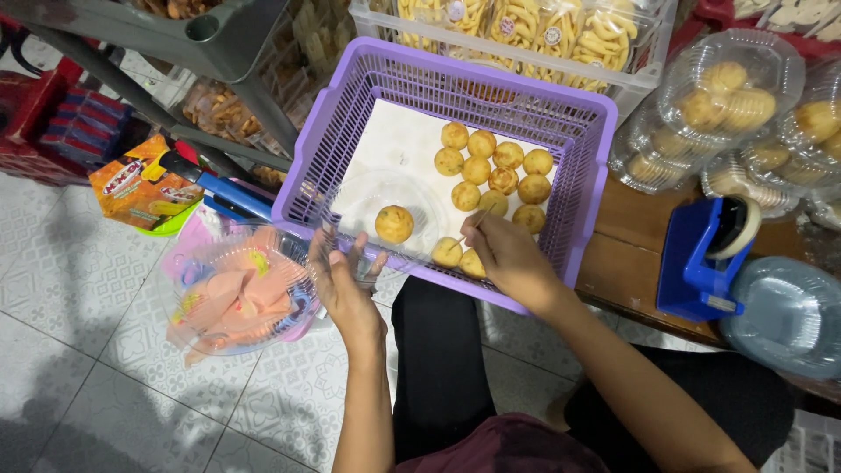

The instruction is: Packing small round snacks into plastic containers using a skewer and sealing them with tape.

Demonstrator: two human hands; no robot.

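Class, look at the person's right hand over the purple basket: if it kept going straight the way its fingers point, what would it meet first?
Probably the round golden pastry ball at the near edge of the purple plastic basket; the right hand aims a thin stick at it, though depth is unclear.

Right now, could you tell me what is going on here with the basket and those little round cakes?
A seated person has a purple basket resting on their lap against a wooden table. Their left hand holds a clear plastic container with one round cake already in it. Their right hand holds a thin stick over the pile of cakes on white paper in the basket. Filled containers, a blue tape dispenser and a stack of lids sit on the table.
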